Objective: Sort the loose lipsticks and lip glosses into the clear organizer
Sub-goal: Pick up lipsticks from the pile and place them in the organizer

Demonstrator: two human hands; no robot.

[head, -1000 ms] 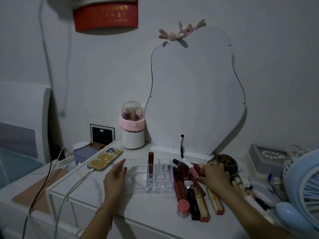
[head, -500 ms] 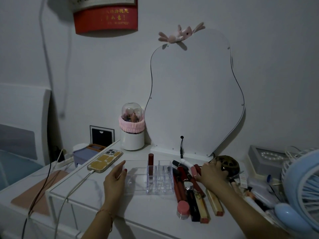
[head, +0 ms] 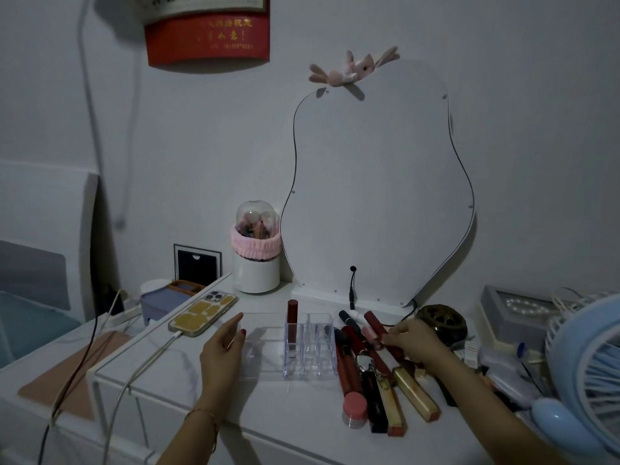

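Right now the clear organizer [head: 303, 350] sits on the white table [head: 268, 414], and you can see through its shiny plastic walls. It has a flat, low tray part on its left and small square slots on its right. One dark red lipstick [head: 292, 322] stands straight up in a back slot on the left side of the slots, with its round cap pointing at the ceiling.

The left hand [head: 223, 352] rests flat on the table, touching the left edge of the organizer. Its fingers are spread and loose, and it holds nothing.

Just to the right of the organizer lies a pile of loose lipsticks and lip glosses [head: 365, 367]. Most are long, thin tubes, lying flat, with their long sides running from the near edge of the table toward the mirror [head: 379, 182]. Some are dark red and smooth, and two are gold with square sides. A small round jar with a pink lid [head: 354, 410] stands at the near end of the pile.

The right hand [head: 414, 342] is on top of the pile. Its fingertips pinch a dark red tube [head: 377, 325] that lies slanted, its far end pointing up and left toward the mirror.
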